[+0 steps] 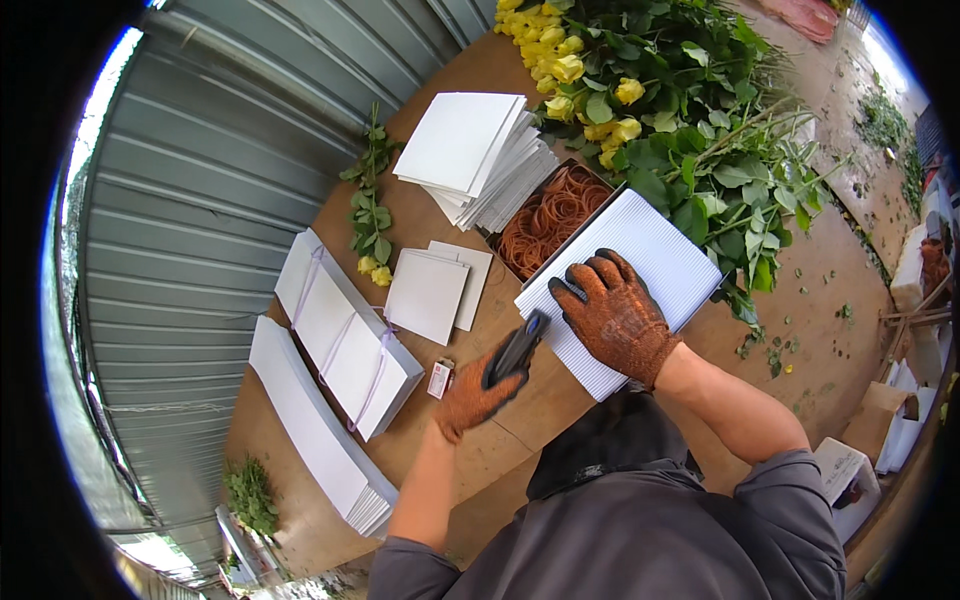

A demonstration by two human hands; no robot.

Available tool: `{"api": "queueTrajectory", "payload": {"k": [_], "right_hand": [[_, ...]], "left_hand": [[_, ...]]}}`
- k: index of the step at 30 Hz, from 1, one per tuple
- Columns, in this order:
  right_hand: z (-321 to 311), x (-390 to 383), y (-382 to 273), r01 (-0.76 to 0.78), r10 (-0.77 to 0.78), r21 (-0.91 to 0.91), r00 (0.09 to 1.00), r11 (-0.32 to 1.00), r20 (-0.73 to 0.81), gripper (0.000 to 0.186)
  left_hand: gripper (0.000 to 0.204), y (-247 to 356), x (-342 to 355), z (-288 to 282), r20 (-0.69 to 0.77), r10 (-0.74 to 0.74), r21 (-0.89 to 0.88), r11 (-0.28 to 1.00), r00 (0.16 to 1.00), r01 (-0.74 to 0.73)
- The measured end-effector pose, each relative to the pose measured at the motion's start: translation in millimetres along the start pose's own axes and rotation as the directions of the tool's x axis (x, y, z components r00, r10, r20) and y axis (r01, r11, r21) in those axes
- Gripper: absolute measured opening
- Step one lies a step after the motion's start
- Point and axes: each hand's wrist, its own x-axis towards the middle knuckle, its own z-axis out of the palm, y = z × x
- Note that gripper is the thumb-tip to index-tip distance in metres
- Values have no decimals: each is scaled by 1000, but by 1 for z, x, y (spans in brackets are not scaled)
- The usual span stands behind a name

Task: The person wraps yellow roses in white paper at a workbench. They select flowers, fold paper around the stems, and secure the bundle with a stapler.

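My left hand (478,396), in an orange and black work glove, grips a black stapler (520,345). The stapler's tip is close to the left edge of a white corrugated cardboard sheet (655,245). On that sheet lies my right hand (618,312), gloved the same way, palm down with its fingers stretched out. Beside my left hand sits a small white and red box (440,379). Just past the sheet is a box of brown rubber bands (560,215), partly covered by the sheet.
A stack of white cards (465,140) stands beyond, with loose white cards (425,295) nearer. Tied white cardboard (345,335) and another long stack (305,410) lie left. Yellow roses (565,68) with leafy stems (720,150) fill the far right. A corrugated metal wall (215,250) borders the table.
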Motion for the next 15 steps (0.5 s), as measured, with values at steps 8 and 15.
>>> {"api": "queueTrajectory", "payload": {"k": [8, 15], "right_hand": [[5, 3, -7, -53, 53, 0, 998, 999, -42, 44], [-5, -13, -39, -264, 339, 335, 921, 904, -191, 50]], "left_hand": [[44, 18, 49, -26, -19, -54, 668, 742, 998, 53], [50, 18, 36, -36, 168, 26, 404, 910, 985, -93]]}}
